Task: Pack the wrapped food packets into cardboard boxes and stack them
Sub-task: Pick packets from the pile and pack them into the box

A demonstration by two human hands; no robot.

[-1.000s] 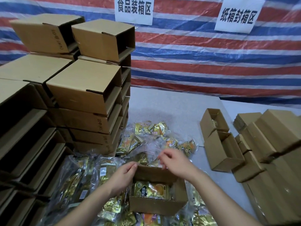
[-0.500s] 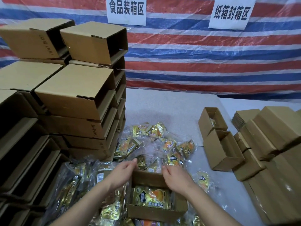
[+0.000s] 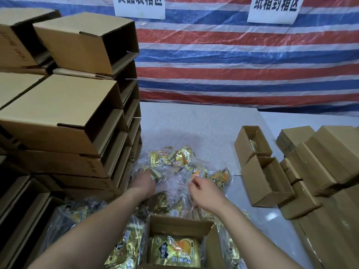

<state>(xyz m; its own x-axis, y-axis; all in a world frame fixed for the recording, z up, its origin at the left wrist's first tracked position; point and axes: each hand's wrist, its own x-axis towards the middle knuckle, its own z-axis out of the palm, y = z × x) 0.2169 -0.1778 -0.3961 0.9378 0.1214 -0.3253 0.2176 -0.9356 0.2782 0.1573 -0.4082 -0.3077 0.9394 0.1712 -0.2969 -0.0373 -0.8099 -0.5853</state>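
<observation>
Head view: stacked boxes (image 3: 64, 113) crowd packets (image 3: 171, 158) beside both hands (image 3: 171, 185).

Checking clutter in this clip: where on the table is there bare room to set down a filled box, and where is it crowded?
Bare table runs from the striped tarp to the packet pile, between the stacked boxes on the left and the two open boxes on the right. A smaller bare patch lies in front of those two. Crowded: packets surround the box being filled, where both hands reach.
</observation>
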